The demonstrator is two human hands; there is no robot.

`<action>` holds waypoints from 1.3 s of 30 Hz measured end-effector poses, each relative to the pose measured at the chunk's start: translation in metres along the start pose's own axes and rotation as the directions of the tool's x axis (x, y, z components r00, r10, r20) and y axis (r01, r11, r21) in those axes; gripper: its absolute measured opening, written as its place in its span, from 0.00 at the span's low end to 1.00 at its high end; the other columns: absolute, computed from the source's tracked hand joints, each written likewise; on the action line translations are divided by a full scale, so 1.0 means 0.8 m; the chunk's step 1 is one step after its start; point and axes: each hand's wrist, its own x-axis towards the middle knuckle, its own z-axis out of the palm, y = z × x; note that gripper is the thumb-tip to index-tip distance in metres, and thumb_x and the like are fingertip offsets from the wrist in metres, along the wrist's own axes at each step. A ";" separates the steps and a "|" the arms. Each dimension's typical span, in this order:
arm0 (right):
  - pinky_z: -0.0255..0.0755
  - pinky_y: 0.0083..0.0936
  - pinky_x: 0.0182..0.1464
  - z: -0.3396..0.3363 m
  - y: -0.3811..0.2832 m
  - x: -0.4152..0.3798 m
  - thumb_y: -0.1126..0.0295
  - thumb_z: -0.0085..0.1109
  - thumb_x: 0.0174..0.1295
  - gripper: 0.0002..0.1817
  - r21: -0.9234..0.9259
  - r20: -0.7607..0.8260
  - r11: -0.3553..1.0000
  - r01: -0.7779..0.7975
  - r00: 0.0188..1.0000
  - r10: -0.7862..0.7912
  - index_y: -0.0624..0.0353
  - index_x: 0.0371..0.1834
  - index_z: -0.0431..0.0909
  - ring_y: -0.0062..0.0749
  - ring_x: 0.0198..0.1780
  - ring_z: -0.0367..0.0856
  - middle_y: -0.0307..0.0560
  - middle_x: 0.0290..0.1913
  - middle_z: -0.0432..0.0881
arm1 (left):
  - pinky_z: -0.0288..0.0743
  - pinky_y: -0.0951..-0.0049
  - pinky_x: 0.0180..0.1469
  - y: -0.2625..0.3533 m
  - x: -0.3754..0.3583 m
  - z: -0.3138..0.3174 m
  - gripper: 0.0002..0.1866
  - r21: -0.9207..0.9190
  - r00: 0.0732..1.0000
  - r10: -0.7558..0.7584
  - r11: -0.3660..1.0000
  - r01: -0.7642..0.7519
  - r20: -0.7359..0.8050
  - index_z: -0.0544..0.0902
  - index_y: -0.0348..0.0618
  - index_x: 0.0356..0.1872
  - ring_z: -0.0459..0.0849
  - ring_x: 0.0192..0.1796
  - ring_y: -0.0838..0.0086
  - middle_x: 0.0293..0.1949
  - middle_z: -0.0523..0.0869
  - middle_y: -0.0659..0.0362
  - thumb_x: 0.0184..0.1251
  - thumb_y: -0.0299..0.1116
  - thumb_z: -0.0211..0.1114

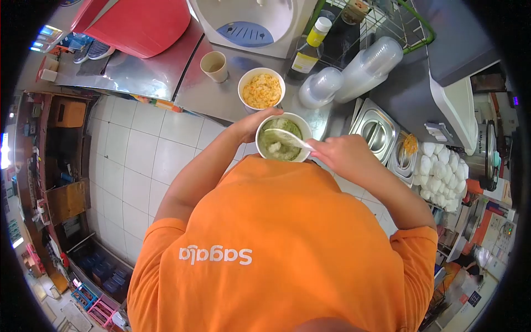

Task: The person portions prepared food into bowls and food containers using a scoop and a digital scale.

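- The left hand [259, 123] is at the upper centre of the frame, curled around the left side of a white paper bowl [306, 126]; its thumb sits by the rim, and the other fingers are mostly hidden, so how they are spread cannot be told.
- The right hand [342, 154], right of the bowl, has its thumb and forefinger pinched together on the handle of a white plastic spoon [294, 139].
- The bowl, just above the orange T-shirt [287, 221], contains a soft green food [289, 126] with paler lumps; the spoon's head lies inside it.
- Just above, near the steel counter's [193, 91] edge, stands a second paper bowl [241, 88] filled with yellow-orange crumbly food [262, 91].
- Up and left of that bowl is a beige paper cup [220, 76].
- To its upper right stands a dark bottle [303, 60] with a white cap and yellow label, beside stacks of clear plastic cups [371, 65].
- Right of centre, a lidded steel food pan [377, 131] is set near a pile of white bundles [440, 171].
- A red container [145, 27] occupies the upper left.
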 end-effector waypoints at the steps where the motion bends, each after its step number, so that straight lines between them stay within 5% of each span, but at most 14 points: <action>1: 0.70 0.34 0.20 -0.007 0.002 -0.004 0.61 0.51 0.61 0.13 -0.010 -0.001 1.000 0.006 1.000 -0.006 0.50 0.46 0.74 0.39 0.21 0.79 0.43 0.21 0.77 | 0.75 0.69 0.50 0.001 0.000 -0.003 0.27 -0.003 1.000 0.011 1.000 -0.011 -0.001 0.74 0.40 0.52 0.81 0.47 0.70 0.47 0.80 0.53 0.61 0.53 0.53; 4: 0.68 0.30 0.20 -0.011 -0.003 -0.016 0.57 0.51 0.61 0.14 -0.088 -0.121 0.991 -0.100 0.989 0.089 0.48 0.47 0.75 0.35 0.19 0.75 0.41 0.18 0.72 | 0.75 0.69 0.51 -0.003 0.007 -0.012 0.27 -0.002 1.000 0.022 1.000 -0.022 0.010 0.74 0.40 0.53 0.81 0.48 0.69 0.48 0.80 0.52 0.62 0.52 0.53; 9: 0.70 0.32 0.20 0.014 -0.008 -0.009 0.64 0.51 0.59 0.13 -0.019 -0.003 0.992 0.128 0.992 -0.128 0.50 0.47 0.74 0.38 0.22 0.79 0.41 0.20 0.75 | 0.72 0.71 0.54 0.008 -0.010 -0.002 0.24 -0.046 0.999 0.029 0.999 -0.028 0.031 0.76 0.40 0.50 0.80 0.49 0.71 0.48 0.80 0.55 0.63 0.50 0.53; 14: 0.71 0.33 0.22 -0.027 0.002 -0.012 0.69 0.51 0.56 0.13 -0.104 -0.035 0.995 -0.001 0.999 -0.003 0.53 0.45 0.76 0.39 0.25 0.80 0.43 0.23 0.77 | 0.75 0.69 0.50 0.013 0.004 -0.005 0.25 -0.013 1.000 0.010 1.000 -0.010 0.024 0.75 0.41 0.50 0.81 0.47 0.69 0.47 0.80 0.54 0.61 0.51 0.53; 21: 0.68 0.32 0.21 -0.023 -0.002 -0.012 0.60 0.52 0.61 0.15 -0.038 -0.027 0.998 0.045 0.999 -0.047 0.52 0.48 0.75 0.38 0.21 0.77 0.42 0.20 0.75 | 0.75 0.70 0.47 0.004 0.011 -0.016 0.25 -0.046 0.999 0.028 0.999 -0.027 0.018 0.75 0.41 0.49 0.81 0.43 0.70 0.44 0.81 0.54 0.60 0.51 0.55; 23: 0.69 0.33 0.22 -0.034 -0.019 -0.007 0.59 0.51 0.62 0.15 -0.053 0.139 0.998 0.029 0.990 -0.022 0.52 0.48 0.75 0.40 0.22 0.78 0.43 0.19 0.76 | 0.75 0.70 0.47 0.002 0.012 -0.015 0.25 -0.068 1.000 0.013 0.998 -0.011 0.027 0.75 0.41 0.49 0.81 0.43 0.70 0.44 0.81 0.54 0.60 0.51 0.55; 28: 0.70 0.34 0.23 0.017 -0.004 0.030 0.58 0.50 0.62 0.15 -0.004 0.014 0.999 0.053 0.998 -0.053 0.51 0.46 0.77 0.41 0.23 0.78 0.44 0.21 0.78 | 0.76 0.69 0.48 0.008 0.012 -0.008 0.26 0.100 0.999 -0.039 0.994 0.037 0.014 0.75 0.40 0.51 0.81 0.44 0.69 0.46 0.81 0.53 0.60 0.51 0.54; 32: 0.71 0.36 0.26 -0.032 0.006 0.014 0.58 0.50 0.62 0.15 0.005 -0.017 0.996 -0.094 0.995 0.094 0.50 0.47 0.79 0.42 0.24 0.79 0.46 0.23 0.79 | 0.76 0.68 0.49 0.016 0.008 -0.011 0.27 0.037 1.000 -0.016 0.999 0.016 0.002 0.74 0.40 0.52 0.82 0.45 0.68 0.46 0.81 0.52 0.60 0.52 0.53; 36: 0.71 0.37 0.28 -0.021 -0.023 0.019 0.57 0.51 0.61 0.16 0.079 0.090 0.996 -0.046 0.995 0.039 0.48 0.48 0.79 0.43 0.26 0.79 0.48 0.23 0.79 | 0.77 0.68 0.46 0.018 0.003 -0.007 0.26 0.041 1.000 -0.016 0.999 0.017 -0.027 0.75 0.40 0.49 0.82 0.41 0.69 0.44 0.82 0.53 0.60 0.52 0.53; 39: 0.71 0.36 0.26 -0.006 -0.003 0.025 0.56 0.50 0.62 0.16 0.053 0.003 0.998 -0.039 0.999 0.039 0.49 0.47 0.78 0.42 0.25 0.78 0.47 0.21 0.78 | 0.77 0.69 0.45 0.015 0.006 -0.010 0.26 0.032 1.000 -0.006 0.999 0.006 -0.024 0.76 0.40 0.48 0.83 0.41 0.70 0.43 0.82 0.53 0.59 0.52 0.54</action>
